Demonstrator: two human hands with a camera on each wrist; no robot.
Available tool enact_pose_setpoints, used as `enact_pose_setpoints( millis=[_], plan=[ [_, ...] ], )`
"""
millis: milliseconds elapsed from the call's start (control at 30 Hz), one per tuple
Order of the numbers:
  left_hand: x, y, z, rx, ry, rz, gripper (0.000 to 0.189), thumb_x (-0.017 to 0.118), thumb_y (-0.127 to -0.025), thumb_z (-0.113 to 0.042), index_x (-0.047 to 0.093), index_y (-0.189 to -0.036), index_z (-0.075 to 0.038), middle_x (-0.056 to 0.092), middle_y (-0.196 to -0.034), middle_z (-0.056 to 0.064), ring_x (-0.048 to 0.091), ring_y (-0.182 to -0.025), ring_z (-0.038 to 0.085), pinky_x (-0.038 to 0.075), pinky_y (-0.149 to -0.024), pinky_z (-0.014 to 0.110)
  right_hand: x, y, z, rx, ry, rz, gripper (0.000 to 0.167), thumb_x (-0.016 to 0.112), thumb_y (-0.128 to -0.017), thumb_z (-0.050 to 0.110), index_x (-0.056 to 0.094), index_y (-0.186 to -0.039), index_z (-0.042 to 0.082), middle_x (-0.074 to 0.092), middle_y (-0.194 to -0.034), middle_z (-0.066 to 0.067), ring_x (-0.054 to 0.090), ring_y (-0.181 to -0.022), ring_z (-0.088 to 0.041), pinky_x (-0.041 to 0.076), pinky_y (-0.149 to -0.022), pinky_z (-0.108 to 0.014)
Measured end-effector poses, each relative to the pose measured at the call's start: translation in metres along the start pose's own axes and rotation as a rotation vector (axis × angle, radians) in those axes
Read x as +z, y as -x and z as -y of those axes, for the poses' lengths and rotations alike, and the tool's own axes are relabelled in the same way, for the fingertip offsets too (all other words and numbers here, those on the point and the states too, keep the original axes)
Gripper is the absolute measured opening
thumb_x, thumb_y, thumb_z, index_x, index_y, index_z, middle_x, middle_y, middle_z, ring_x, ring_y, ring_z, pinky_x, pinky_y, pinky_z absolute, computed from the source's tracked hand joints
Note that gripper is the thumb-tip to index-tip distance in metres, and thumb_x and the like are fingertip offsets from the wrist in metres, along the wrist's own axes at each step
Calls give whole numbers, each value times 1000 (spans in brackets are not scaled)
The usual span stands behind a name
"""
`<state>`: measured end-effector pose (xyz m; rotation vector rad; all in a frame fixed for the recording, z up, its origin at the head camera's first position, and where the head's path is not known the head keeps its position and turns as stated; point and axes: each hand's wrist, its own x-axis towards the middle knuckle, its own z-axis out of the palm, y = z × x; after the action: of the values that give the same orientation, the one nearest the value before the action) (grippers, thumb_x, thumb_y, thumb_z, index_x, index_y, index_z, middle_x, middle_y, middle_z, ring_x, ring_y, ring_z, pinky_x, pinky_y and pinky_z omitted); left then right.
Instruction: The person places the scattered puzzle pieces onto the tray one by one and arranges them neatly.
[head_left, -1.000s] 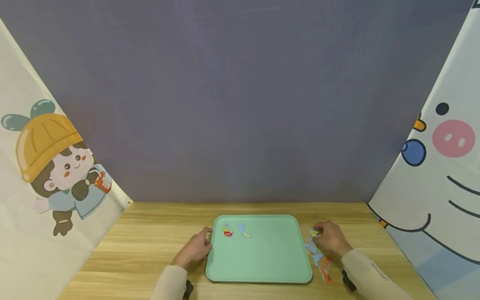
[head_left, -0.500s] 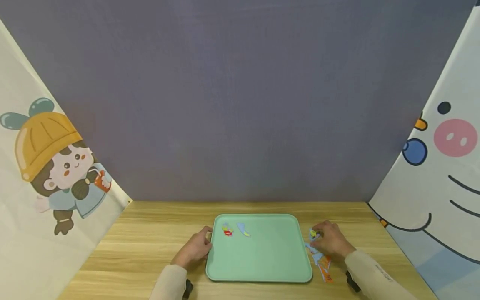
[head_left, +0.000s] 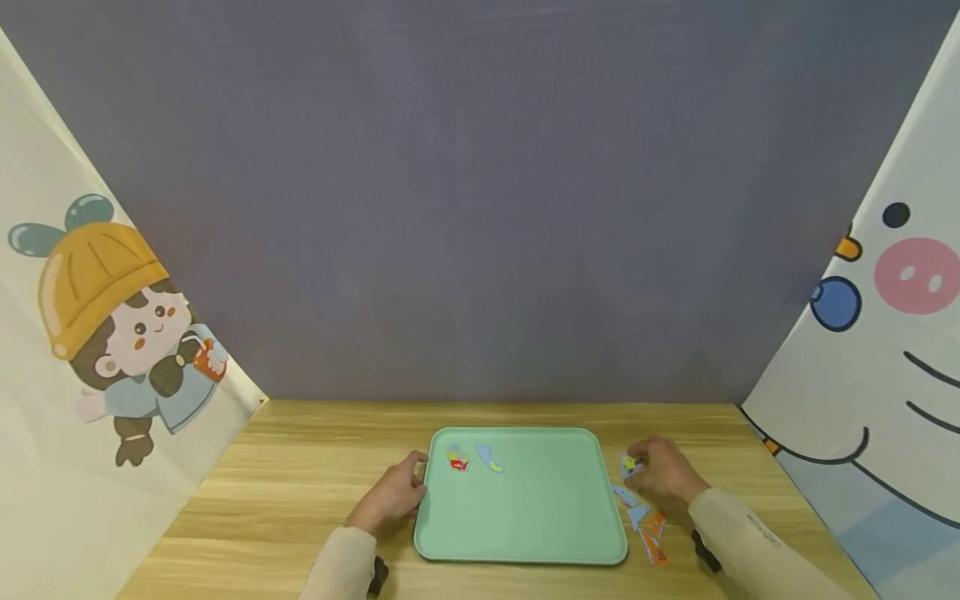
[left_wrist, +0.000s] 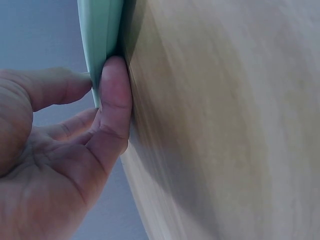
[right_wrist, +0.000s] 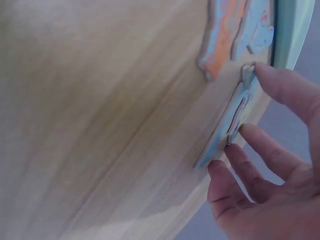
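A light green tray (head_left: 525, 508) lies on the wooden table, with a red-and-yellow puzzle piece (head_left: 458, 458) and a pale blue curved puzzle piece (head_left: 489, 457) at its far left. My left hand (head_left: 393, 493) pinches the tray's left rim between thumb and fingers, as the left wrist view shows up close. Right of the tray, my right hand (head_left: 663, 471) holds a blue-and-yellow puzzle piece (head_left: 628, 465) by its edges, low over the table. In the right wrist view, thumb and fingertips meet opposite ends of that piece (right_wrist: 237, 117), and a flat blue piece seems to lie under it.
Several blue and orange puzzle pieces (head_left: 651, 546) lie close together on the table (head_left: 300, 483), beside the tray's right edge. A grey backdrop (head_left: 480, 208) stands behind the table, and printed cartoon panels flank it on both sides.
My right hand has shifted slightly with the blue-and-yellow puzzle piece, which now sits a little apart from the pieces below it. The left hand keeps its place on the tray.
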<state>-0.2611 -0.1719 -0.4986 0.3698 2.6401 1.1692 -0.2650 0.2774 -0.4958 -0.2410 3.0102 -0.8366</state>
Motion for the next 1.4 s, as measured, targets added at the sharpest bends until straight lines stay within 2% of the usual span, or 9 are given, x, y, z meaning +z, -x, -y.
enact_pose_setpoints(
  millis=[200, 433, 600, 800, 933, 1067, 1200, 1400],
  plan=[
    [1, -1, -2, -5, -3, 0, 49, 53, -89, 4, 35, -134, 5, 61, -83, 13, 60, -57, 17, 51, -51, 31, 0, -5, 2, 27, -36, -16, 49, 77, -68, 2, 59, -112, -11, 61, -101, -19, 57, -94, -38, 48, -82, -50],
    [0, 0, -2, -7, -3, 4, 49, 53, -89, 4, 35, -134, 5, 61, -84, 14, 60, -58, 18, 52, -52, 31, 5, -7, -1, 50, -39, -52, 49, 79, -71, 11, 60, -111, -9, 59, -98, -16, 57, -90, -34, 48, -80, -49],
    [0, 0, -3, -2, 0, 4, 49, 53, -89, 4, 35, -134, 6, 61, -84, 14, 60, -58, 18, 52, -52, 31, 6, -9, 0, 98, -59, -70, 46, 77, -69, 8, 60, -109, -8, 61, -98, -16, 58, -90, -33, 48, -79, -48],
    [0, 0, -4, -7, -5, 6, 49, 53, -89, 4, 34, -134, 5, 61, -84, 14, 60, -58, 18, 52, -52, 31, 7, -11, -2, 117, -61, -100, 45, 74, -67, 7, 59, -107, -8, 61, -98, -17, 58, -89, -33, 48, -77, -48],
    [0, -1, -3, -5, -14, 6, 49, 53, -89, 4, 35, -134, 5, 61, -84, 14, 60, -58, 18, 52, -52, 31, 8, -10, -3, 107, -88, -124, 43, 74, -71, 5, 58, -109, -7, 62, -99, -17, 59, -91, -34, 49, -76, -47],
    [0, 0, -1, -4, -17, 4, 49, 53, -89, 4, 35, -134, 5, 61, -83, 13, 59, -57, 17, 51, -52, 31, 9, -6, 1, 104, -117, -107, 46, 77, -73, 8, 57, -112, -7, 62, -99, -17, 59, -90, -33, 50, -74, -46],
    [-1, 0, -1, -5, -18, 2, 49, 54, -88, 4, 35, -134, 6, 60, -83, 12, 59, -57, 17, 51, -51, 31, 11, -3, 8, 95, -114, -74, 52, 79, -70, 10, 55, -112, -9, 61, -92, -15, 59, -81, -29, 51, -68, -43],
    [-1, -1, 0, -7, -12, 1, 50, 54, -88, 4, 35, -134, 6, 60, -82, 13, 59, -59, 17, 52, -51, 30, 12, -6, 11, 120, -77, -69, 44, 72, -69, 3, 56, -109, -9, 57, -74, -4, 54, -66, -20, 48, -58, -36]
  ],
)
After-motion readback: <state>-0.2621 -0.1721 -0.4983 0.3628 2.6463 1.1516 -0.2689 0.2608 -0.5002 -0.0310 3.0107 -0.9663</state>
